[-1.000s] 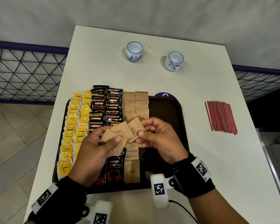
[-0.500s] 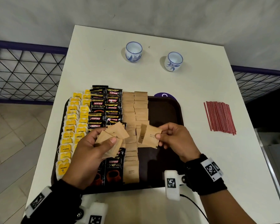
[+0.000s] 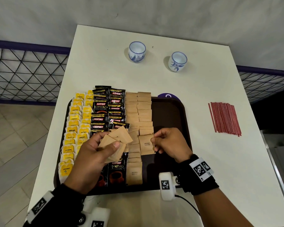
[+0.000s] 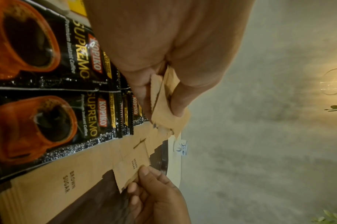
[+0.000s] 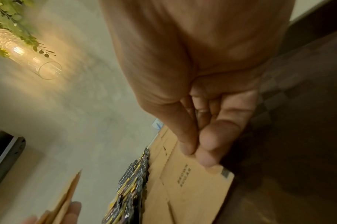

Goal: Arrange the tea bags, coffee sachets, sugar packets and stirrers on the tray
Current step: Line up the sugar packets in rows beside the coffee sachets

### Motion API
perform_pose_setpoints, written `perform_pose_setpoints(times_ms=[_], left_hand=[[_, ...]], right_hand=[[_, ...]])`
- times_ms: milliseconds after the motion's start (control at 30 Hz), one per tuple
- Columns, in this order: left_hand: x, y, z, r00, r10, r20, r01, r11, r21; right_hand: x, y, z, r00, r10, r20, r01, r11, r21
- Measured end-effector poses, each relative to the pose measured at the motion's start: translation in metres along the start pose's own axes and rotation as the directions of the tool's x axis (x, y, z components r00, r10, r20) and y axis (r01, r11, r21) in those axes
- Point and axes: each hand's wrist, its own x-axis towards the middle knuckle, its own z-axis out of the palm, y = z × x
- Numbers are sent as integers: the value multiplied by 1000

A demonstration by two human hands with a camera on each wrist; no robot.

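From the head view we look down on a dark brown tray [image 3: 169,112] on a white surface [image 3: 203,161]. On the tray, left to right, lie two columns of yellow tea bags [image 3: 75,128], two of black coffee sachets [image 3: 108,110] and two of brown sugar packets [image 3: 138,112]. The right-hand sugar column ends about halfway down the tray. The right part of the tray is bare, dark and open. Red stirrers [image 3: 224,118] lie in a bundle on the surface, well apart to the right of the tray. Two blue-and-white cups [image 3: 137,51] stand at the far side.

Our left hand [image 3: 92,159] grips a fanned bunch of sugar packets [image 3: 116,138] over the tray, thumb pressed on top. Our right hand [image 3: 169,143] pinches the right edge of a single sugar packet [image 3: 146,145] at the near end of the right column.

Only the right wrist view shows thumb and forefinger [image 5: 208,157] closed on that packet's edge. The left wrist view alone shows the held bunch edge-on in the curled hand.
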Motion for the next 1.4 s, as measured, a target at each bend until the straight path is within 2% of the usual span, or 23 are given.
perform_pose_setpoints(times_ms=[533,600,667,700,767,833,900,1000,1167,1400], left_hand=[[0,2,7,999,-35,23,35,999,12],[0,2,7,999,-37,25,36,999,18],[0,3,8,999,-31,23,30,999,33],[0,4,8,999,-25,27,24,999,44],[-1,5,9,999,-10,40,8,998,70],[-1,6,11,998,-5,63,0,997,80],[0,7,13,996,-7,88,0,996,87],[0,8,14,994,-15,104,2,993,117],[0,8,9,995,-19,95,6,991,134],[1,9,7,998,-17,54,8,985,170]], right_hand=[[-6,-7,9,992,32,-122,-39,998,-58],[-7,-9,8,984,-15,-179,-7,993,-122],[-12,-16,6,968,-138,-211,106,982,-157],[-16,-21,5,959,-213,-185,192,973,-125],[-25,-31,5,943,-331,-46,331,944,-7],[-30,-39,10,920,-373,123,367,928,71],[-29,-41,18,906,-378,193,376,925,45],[-27,-42,27,923,-347,167,342,938,54],[-27,-42,29,957,-245,157,209,954,217],[-23,-41,12,957,-282,61,254,924,286]])
